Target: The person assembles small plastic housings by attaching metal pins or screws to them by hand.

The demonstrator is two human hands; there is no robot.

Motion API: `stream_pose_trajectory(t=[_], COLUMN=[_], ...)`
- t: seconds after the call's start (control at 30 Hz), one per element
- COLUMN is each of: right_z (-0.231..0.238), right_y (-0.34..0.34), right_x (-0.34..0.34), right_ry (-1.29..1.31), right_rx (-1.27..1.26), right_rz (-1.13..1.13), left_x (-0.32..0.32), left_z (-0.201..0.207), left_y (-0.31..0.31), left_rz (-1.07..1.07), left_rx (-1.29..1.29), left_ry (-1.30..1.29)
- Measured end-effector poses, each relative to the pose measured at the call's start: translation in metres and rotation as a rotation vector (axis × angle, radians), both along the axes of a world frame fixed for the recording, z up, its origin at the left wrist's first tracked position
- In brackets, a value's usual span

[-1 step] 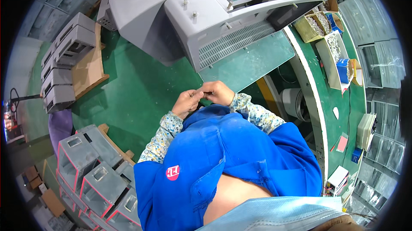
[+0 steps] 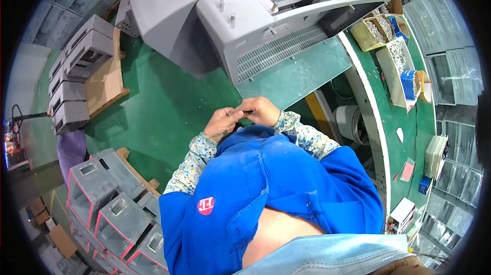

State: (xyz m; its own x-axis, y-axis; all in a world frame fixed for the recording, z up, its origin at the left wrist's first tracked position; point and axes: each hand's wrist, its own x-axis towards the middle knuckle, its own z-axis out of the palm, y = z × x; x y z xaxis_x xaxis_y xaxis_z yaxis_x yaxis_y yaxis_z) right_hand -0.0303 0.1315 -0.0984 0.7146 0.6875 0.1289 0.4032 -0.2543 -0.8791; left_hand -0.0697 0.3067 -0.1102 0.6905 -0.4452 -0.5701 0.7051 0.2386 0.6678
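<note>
In front of my body, my left hand (image 2: 221,123) and my right hand (image 2: 261,111) meet fingertip to fingertip. Both are closed in a pinch, and whatever lies between the fingers is hidden or too small to make out. Just beyond them is a pale greenish translucent sheet (image 2: 302,78). A large grey moulded housing (image 2: 220,35) rises past the sheet, with a slotted grille (image 2: 281,47) and several short pale posts standing on its face. Neither hand touches the housing.
Grey box-shaped parts (image 2: 92,52) stand on a brown board at the left. Nearer are grey housings with red edges (image 2: 115,213). At the right, cartons of small pale pieces (image 2: 398,55) sit on a green bench (image 2: 378,75). A white bucket (image 2: 349,122) lies beneath its edge.
</note>
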Motion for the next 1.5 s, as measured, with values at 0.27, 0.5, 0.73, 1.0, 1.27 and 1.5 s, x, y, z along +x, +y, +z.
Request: stream_pose_trajectory(t=[0.27,0.5,0.73,1.0,1.27,1.5], right_z=[-0.032,-0.045,-0.052,-0.031,0.054,0.076], right_y=[0.011,0.033,0.038,0.019,0.021,0.033], right_x=[0.016,0.022,0.021,0.019,0.008,0.034], right_ry=[0.200,0.497,0.303,1.243,-0.095,-0.757], right_rx=[-0.026,0.184,0.131,0.596,0.215,0.186], right_rz=[-0.448,-0.688,-0.766,-0.470,-0.219,-0.658], left_x=[-0.006,-0.014,-0.013,-0.002,0.014,0.011], left_z=[-0.018,-0.021,-0.017,-0.001,0.031,0.042], left_y=[-0.002,0.003,0.000,0.008,0.018,0.010], left_rz=[0.451,0.468,0.453,0.249,0.114,0.389], left_rx=[-0.149,-0.145,-0.085,-0.152,-0.281,-0.241], left_ry=[0.095,0.047,0.018,0.011,-0.022,-0.063])
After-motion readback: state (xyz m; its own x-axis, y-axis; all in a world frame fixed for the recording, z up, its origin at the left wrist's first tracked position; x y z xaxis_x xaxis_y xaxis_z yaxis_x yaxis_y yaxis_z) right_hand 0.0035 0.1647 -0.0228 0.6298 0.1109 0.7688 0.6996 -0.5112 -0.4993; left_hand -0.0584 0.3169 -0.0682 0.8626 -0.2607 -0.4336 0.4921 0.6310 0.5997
